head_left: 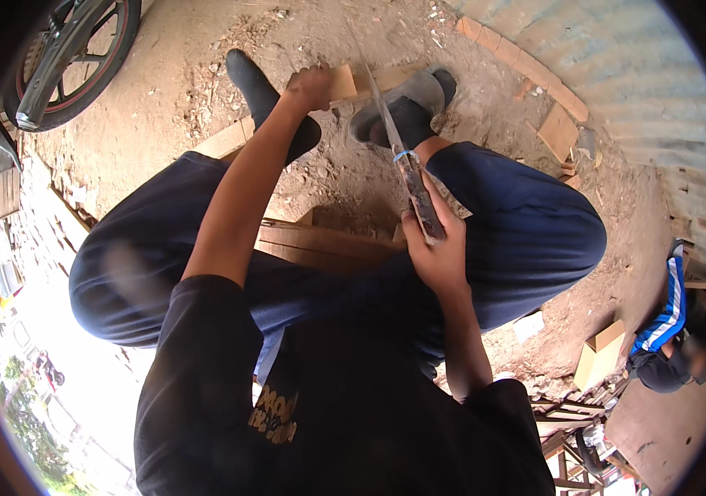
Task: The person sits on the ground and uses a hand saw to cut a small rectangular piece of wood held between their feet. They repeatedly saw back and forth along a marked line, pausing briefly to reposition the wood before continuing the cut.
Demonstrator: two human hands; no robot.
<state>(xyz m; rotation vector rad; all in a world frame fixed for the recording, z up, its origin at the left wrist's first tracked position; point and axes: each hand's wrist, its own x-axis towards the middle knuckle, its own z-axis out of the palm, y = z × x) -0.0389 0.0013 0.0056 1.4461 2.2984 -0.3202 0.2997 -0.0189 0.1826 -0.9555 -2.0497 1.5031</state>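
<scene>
My left hand (pixel 311 86) is closed round the left part of a pale wooden board (pixel 342 83) lying low between my feet. Part of this board is hidden by my fingers and my right foot. In my right hand (pixel 439 252) is a long-bladed tool (pixel 415 194) with a dark, worn handle and a blue band where the blade starts. Its thin blade points away from me, tilted left, and passes above the right foot (pixel 406 116) in a dark sock and grey sandal. My left foot (pixel 263 91) is beside my left wrist.
Below me is a low wooden seat (pixel 324 244). A motorcycle wheel (pixel 80 58) stands far left. On the right are a corrugated metal wall (pixel 642 74), bricks (pixel 522 66), a cardboard-coloured block (pixel 599 355) and another person (pixel 663 355). Wood scraps lie on the dirt floor.
</scene>
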